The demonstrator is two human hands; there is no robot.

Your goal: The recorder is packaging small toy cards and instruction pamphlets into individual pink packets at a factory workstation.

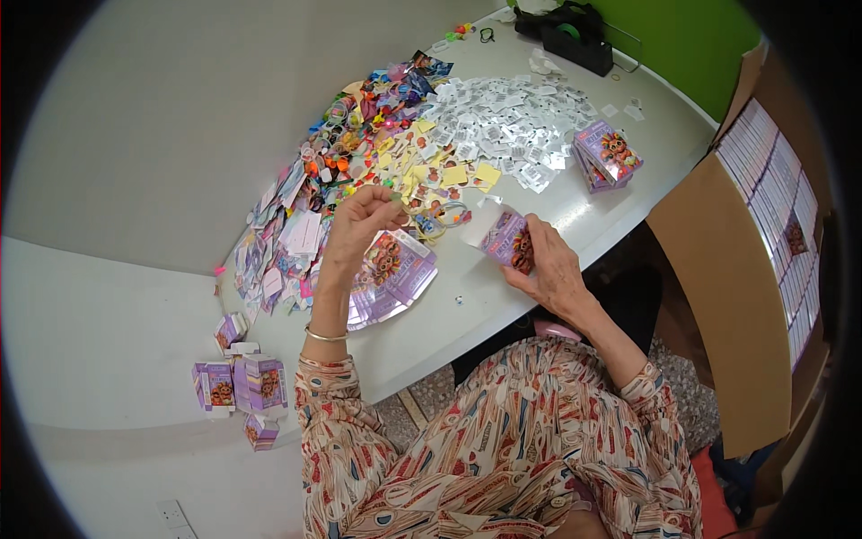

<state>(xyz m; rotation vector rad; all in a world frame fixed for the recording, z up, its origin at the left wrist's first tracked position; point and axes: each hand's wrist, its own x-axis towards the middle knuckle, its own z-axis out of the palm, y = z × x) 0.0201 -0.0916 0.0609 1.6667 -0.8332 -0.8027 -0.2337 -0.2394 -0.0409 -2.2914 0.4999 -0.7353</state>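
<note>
My right hand [558, 268] grips a small purple printed carton [507, 241] above the table's near edge, its top flap standing open. Over the heap of small items, my left hand [366, 220] is closed in a pinch, with a tiny greenish thing [395, 196] at its fingertips; its kind is too small to tell. Below that hand lies a fan of flat purple printed cartons [395, 278]. Hair ties or bands [440, 218] rest between the two hands, beside small yellow cards [456, 175].
A pile of silvery packets [507, 121] covers the far middle. Colourful trinkets [337, 148] and cards [287, 225] line the wall side. Purple boxes [609, 154] are stacked at right, others [259, 382] at left. A black tape dispenser [576, 49] stands far back; a large cardboard box [718, 296] of cartons stands right.
</note>
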